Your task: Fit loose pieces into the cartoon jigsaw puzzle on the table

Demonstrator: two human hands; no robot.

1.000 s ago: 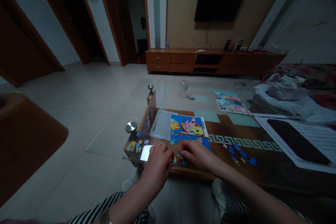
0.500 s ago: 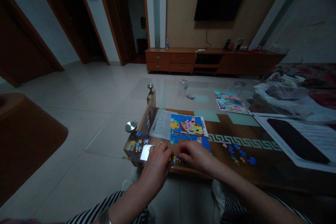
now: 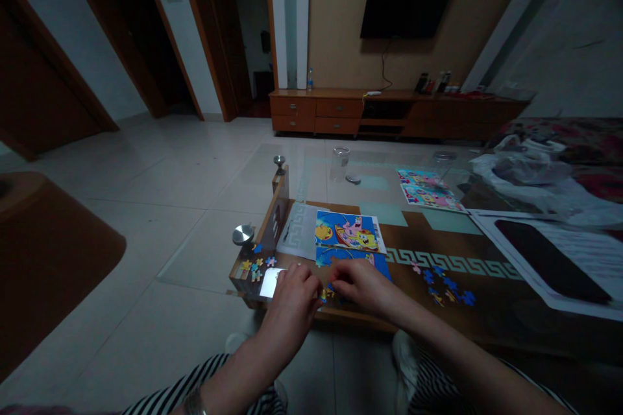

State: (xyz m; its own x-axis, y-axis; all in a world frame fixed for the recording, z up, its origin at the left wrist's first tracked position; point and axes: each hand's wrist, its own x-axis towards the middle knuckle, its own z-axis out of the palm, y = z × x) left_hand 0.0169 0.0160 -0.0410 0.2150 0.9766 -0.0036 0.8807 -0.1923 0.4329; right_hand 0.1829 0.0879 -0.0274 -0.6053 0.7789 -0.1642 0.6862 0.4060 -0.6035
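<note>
My left hand rests low over the near edge of the glass table, its fingers curled and closed. A yellow-and-blue puzzle piece shows at its fingertips; whether they grip it is unclear. My right hand is closed in a pinch just to the right, with a small blue jigsaw piece at the fingertips. Behind both hands lies the partly covered blue puzzle, below a cartoon picture card. Loose pieces lie left of my left hand, and several more lie to the right.
A white glowing patch is beside my left hand. Farther back stand a clear glass and a round lid. On the right are another cartoon puzzle, a dark phone on papers and a plastic bag.
My right hand has shifted very slightly, and blue now shows at its fingertips. My left hand stays almost in place.
</note>
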